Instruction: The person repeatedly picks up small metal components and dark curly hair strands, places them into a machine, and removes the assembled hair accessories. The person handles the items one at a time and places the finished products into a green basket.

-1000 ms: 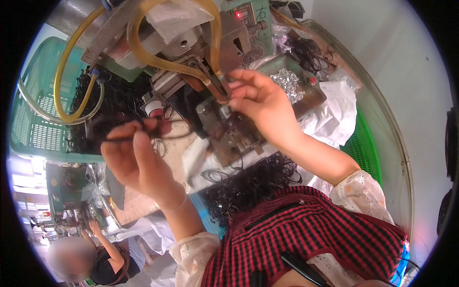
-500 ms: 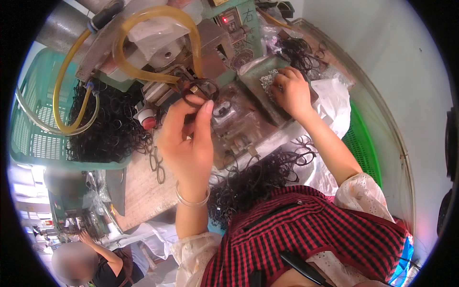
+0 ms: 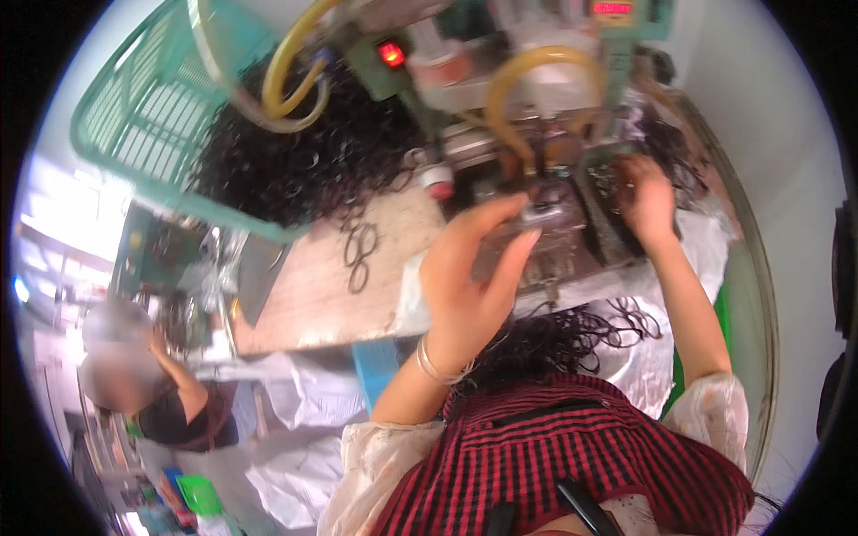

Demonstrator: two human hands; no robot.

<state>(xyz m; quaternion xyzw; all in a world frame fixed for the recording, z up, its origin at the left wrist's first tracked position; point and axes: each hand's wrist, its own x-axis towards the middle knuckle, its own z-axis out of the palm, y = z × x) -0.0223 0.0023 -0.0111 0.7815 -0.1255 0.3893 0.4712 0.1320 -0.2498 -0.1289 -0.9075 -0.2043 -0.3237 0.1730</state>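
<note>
My left hand (image 3: 469,281) is just in front of the machine (image 3: 559,143). Its thumb and forefinger stand apart, with nothing visible between them. Beside the fingertips is a small metal fixture (image 3: 543,213) on the machine's bed, blurred. My right hand (image 3: 650,201) reaches down into a dark metal tray (image 3: 601,217) at the machine's right. Its fingertips are smeared and partly hidden, so what they hold does not show. A heap of black eyeglass frames (image 3: 536,344) lies between my forearms, at the apron's edge.
A teal plastic basket (image 3: 134,116) stands at the far left, with a big pile of black frames (image 3: 304,143) beside it. Some loose frames (image 3: 360,255) lie on the wooden table (image 3: 304,299). A yellow hose (image 3: 545,55) loops over the machine. Another person (image 3: 192,406) sits at the left.
My view has swung left, so the machine sits further right. The dark frame that was in my left fingers is no longer there, and thumb and forefinger have parted. My right hand stays at the tray.
</note>
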